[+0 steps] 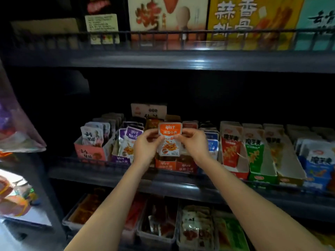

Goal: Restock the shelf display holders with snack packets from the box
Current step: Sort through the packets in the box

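Observation:
An orange-and-white snack packet [169,139] stands upright over the orange display holder [165,164] on the middle shelf. My left hand [146,146] pinches the packet's left edge. On the other side, my right hand [194,142] pinches its right edge. The packet's lower end dips into the holder, and more orange packets sit behind it. The supply box is not in view.
A purple holder [120,159] and a pink holder [90,151] stand to the left; blue [212,145], red [231,153] and green [255,156] holders stand to the right. The shelf rail [108,164] runs in front. Large boxes fill the top shelf; bins of packets lie below.

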A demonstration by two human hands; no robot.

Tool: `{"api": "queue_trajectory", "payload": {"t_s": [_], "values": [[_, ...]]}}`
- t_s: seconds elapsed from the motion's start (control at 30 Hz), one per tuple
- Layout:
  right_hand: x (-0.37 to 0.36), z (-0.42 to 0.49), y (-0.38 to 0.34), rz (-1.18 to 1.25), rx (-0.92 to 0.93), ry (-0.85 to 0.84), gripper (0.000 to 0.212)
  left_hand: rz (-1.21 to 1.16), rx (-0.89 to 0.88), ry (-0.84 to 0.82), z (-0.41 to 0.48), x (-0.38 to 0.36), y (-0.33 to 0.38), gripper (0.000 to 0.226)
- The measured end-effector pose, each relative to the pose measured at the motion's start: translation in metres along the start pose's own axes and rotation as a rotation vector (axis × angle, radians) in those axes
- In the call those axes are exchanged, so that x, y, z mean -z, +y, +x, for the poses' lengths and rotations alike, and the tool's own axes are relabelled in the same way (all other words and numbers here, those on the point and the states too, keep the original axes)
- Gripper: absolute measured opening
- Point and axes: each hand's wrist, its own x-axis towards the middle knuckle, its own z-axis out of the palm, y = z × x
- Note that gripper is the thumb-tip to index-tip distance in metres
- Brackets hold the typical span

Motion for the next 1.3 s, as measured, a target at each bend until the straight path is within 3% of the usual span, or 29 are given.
{"api": "queue_trajectory", "payload": {"t_s": [0.2,0.4,0.57,0.77,0.93,1.3], "values": [[-0.019,0.04,0.022,-0.12,-0.047,0.029,0.023,0.121,0.042,-0.051,0.037,-0.013,-0.024,0.026],[-0.028,0.051,0.032,-0.088,-0.005,0.05,0.019,0.182,-0.018,-0.047,0.051,-0.017,-0.034,0.019],[-0.035,0.044,0.035,-0.111,0.022,0.104,0.003,0.277,-0.012,-0.091,0.059,-0.015,-0.038,0.023],[-0.04,0.04,0.054,-0.255,0.049,0.154,0.013,0.346,-0.028,-0.206,0.061,-0.013,-0.045,0.03],[-0.029,0.047,0.058,-0.624,0.068,0.097,0.042,0.399,-0.03,-0.164,0.056,-0.022,-0.051,0.031],[-0.03,0.049,0.051,-0.735,0.059,0.064,0.056,0.482,-0.075,-0.067,0.049,-0.027,-0.052,0.047]]}}
